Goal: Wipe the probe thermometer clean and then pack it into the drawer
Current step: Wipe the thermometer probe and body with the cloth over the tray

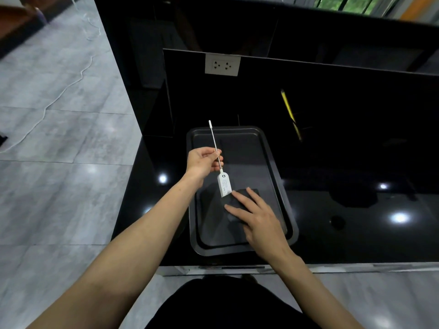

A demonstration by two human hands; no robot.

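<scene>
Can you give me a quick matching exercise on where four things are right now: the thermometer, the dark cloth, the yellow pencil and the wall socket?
Things:
1. thermometer
2. dark cloth
3. yellow pencil
4. wall socket

Places:
A. on the black panel behind the counter
B. lying in the tray under the right hand's straight fingers
C. held by its metal stem in the left hand, above the tray
D. on the black counter beyond the tray, to the right

Pairs: 1-C, 2-B, 3-D, 4-A
</scene>
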